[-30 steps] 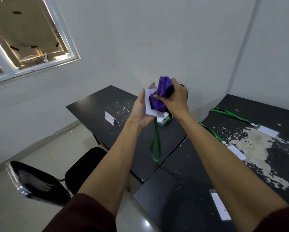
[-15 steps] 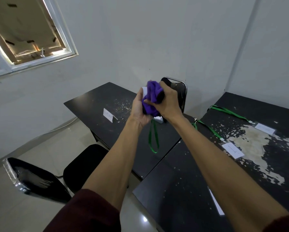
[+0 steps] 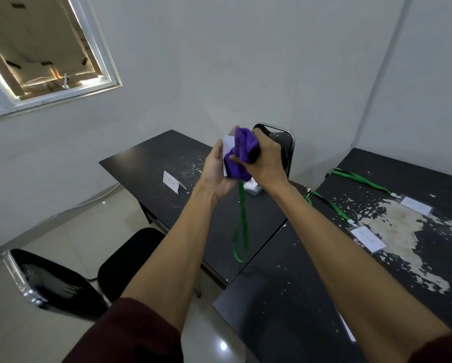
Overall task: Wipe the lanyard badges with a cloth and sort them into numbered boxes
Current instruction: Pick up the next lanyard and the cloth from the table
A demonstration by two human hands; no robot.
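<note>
My left hand (image 3: 215, 171) holds a white badge (image 3: 227, 148) upright in the air above the left black table. Its green lanyard (image 3: 242, 224) hangs down in a loop below my hands. My right hand (image 3: 265, 161) grips a bunched purple cloth (image 3: 242, 150) and presses it against the badge face. Most of the badge is hidden by the cloth. Two more badges lie on the right table (image 3: 324, 284): one white badge (image 3: 367, 239) and another (image 3: 415, 205), each with a green lanyard (image 3: 358, 179).
A small white box (image 3: 253, 189) sits on the left table (image 3: 146, 166) behind my hands, beside a folded paper label (image 3: 171, 181). A black chair (image 3: 282, 142) stands behind the tables, another chair (image 3: 57, 284) at the lower left. The right tabletop is peeling.
The cloth in my right hand has shifted slightly over the badge, rubbing it. The white badge edge shows again at the left. The lanyard loop swings a little below.
</note>
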